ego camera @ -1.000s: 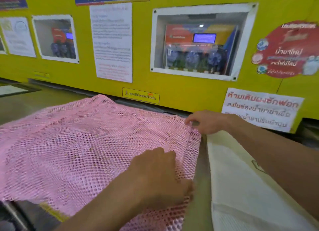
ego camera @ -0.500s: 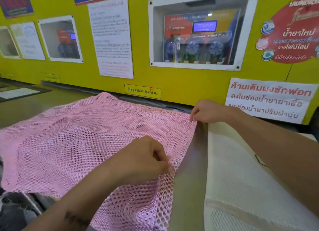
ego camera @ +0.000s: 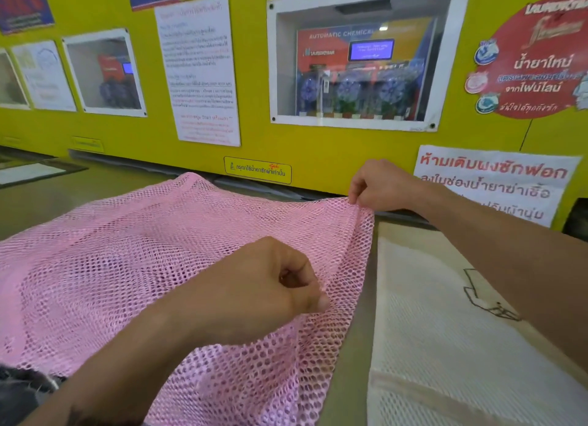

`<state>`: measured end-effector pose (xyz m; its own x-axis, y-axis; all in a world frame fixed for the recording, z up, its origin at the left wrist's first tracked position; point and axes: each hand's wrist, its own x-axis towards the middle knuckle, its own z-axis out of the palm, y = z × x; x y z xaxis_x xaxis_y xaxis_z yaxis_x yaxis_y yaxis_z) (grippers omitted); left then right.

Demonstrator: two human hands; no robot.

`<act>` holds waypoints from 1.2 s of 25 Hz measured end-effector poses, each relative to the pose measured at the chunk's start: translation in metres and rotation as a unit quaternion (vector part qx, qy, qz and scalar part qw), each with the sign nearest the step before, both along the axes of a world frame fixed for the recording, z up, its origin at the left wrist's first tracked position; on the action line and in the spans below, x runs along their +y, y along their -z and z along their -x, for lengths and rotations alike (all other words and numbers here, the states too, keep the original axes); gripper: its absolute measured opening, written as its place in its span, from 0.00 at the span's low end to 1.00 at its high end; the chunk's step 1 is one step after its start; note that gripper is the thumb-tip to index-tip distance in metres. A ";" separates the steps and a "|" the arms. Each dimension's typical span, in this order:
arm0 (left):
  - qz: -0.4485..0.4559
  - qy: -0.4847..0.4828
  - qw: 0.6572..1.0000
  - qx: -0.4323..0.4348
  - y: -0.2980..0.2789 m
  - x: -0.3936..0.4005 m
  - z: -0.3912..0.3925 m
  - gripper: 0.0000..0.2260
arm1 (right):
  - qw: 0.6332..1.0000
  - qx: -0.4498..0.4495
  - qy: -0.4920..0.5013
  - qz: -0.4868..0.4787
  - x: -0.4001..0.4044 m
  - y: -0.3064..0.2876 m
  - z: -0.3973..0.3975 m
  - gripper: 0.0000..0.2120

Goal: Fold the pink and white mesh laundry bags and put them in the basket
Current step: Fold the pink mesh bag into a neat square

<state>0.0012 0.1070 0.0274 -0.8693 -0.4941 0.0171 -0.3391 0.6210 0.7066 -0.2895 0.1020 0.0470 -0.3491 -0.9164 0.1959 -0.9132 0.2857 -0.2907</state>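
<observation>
A pink mesh laundry bag (ego camera: 133,260) is spread over the grey counter (ego camera: 354,355), covering its left and middle. My left hand (ego camera: 254,285) pinches the bag's right edge near the front. My right hand (ego camera: 378,185) pinches the far right corner, close to the yellow wall. Between the two hands the right edge is lifted off the counter. A white mesh laundry bag (ego camera: 451,355) lies flat to the right, under my right forearm. No basket is in view.
A yellow wall (ego camera: 318,148) with notices and a glazed dispenser window (ego camera: 359,63) runs along the counter's far side. A dark object (ego camera: 22,390) shows at the bottom left corner. A strip of bare counter separates the two bags.
Both hands have closed on the pink bag's right edge and raised it. The left hand went from flat on the mesh to a pinch; the right hand lifted the far corner.
</observation>
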 end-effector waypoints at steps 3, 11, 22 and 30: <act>0.085 0.010 0.994 -0.062 0.014 0.010 0.003 0.12 | 0.996 0.023 -0.013 -0.087 0.007 0.001 -0.003 0.10; 0.065 0.018 0.991 -0.116 0.018 0.015 -0.005 0.13 | 0.974 0.050 -0.018 -0.221 0.011 0.005 -0.007 0.04; 0.149 0.026 0.978 -0.142 0.014 0.021 -0.014 0.07 | 0.976 0.043 -0.023 -0.210 0.015 0.018 -0.012 0.09; 0.134 0.022 0.991 0.018 0.017 -0.023 -0.048 0.20 | 0.991 0.127 -0.035 0.005 -0.024 0.005 -0.027 0.04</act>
<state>0.0487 0.0841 0.0100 -0.8862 -0.4297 0.1733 -0.2854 0.8010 0.5263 -0.2630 0.0776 0.0422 -0.2225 -0.9342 0.2789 -0.9749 0.2167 -0.0518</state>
